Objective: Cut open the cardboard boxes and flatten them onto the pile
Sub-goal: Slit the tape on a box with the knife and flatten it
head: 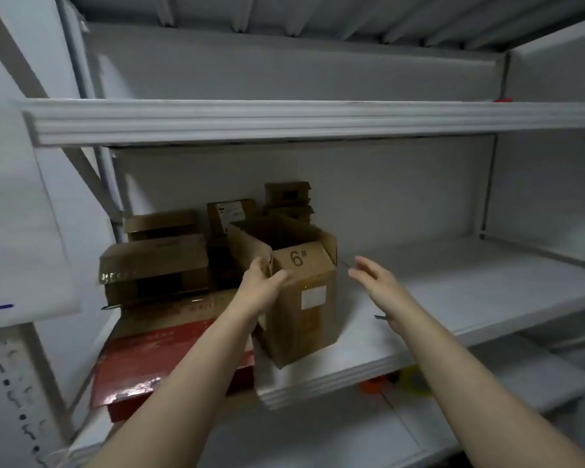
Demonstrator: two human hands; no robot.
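Left grip (262,285) is curled on the rim of the presumably light, stiff box (304,298), right grip (374,278) spread open; opposite walls are best held

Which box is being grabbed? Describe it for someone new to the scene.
On the white rack's middle shelf, find the cardboard cluster at its left end. It is the upright box nearest the front edge, gripped by the left hand. Only it has an open top and "6#" written on a flap.
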